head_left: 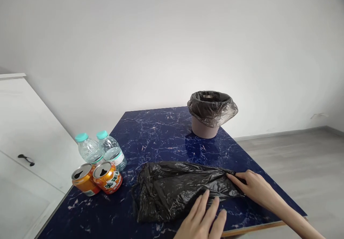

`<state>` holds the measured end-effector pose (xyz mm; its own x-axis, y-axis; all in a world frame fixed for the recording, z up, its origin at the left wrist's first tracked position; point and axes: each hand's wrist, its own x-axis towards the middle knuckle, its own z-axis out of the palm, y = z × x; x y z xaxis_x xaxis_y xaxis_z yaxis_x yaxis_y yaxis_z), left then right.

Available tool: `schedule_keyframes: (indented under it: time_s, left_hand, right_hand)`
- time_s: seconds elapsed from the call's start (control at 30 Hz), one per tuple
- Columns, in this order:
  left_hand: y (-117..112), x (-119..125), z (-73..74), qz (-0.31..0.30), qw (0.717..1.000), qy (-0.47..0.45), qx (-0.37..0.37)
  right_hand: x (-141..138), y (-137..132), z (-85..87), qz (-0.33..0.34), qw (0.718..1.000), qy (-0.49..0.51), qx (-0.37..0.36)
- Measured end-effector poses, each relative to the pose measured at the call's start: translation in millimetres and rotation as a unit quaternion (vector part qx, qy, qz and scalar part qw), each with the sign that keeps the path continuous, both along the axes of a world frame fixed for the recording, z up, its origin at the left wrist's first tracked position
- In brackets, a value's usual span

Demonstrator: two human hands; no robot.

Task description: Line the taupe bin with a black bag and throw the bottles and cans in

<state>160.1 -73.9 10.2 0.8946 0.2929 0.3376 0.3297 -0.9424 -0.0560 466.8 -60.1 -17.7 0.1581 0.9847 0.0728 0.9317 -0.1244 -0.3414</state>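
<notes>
A black plastic bag (172, 189) lies flattened and wrinkled across the front part of the blue marbled table (156, 135). My left hand (202, 217) rests at the bag's near edge, its fingers stretched out and a little apart. At the bag's right end, my right hand (251, 185) pinches the plastic between thumb and fingers. Part of the pinched end is hidden under that hand.
A small bin (204, 128) with a black liner (215, 113) over its rim stands at the back right. Two opened orange cans (109, 178) and two clear bottles (113, 151) with turquoise caps stand at the left edge. A white cabinet (29, 131) adjoins there.
</notes>
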Motion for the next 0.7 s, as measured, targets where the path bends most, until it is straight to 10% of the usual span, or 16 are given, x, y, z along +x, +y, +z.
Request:
schedule_keyframes:
  time_s: [0.1,0.4,0.7]
  left_hand:
    - [31,2,19.1,0.017,0.999,0.036,-0.03]
    - [76,-32,42.9,0.318,0.946,0.071,0.007]
    - [43,-37,63.7,0.173,0.982,0.061,0.035]
  right_hand:
    - [-3,0,3.2,0.001,1.0,-0.012,-0.018]
    - [-4,0,13.3,0.007,0.999,-0.015,-0.045]
    - [-30,-4,29.4,-0.023,0.973,-0.017,0.228]
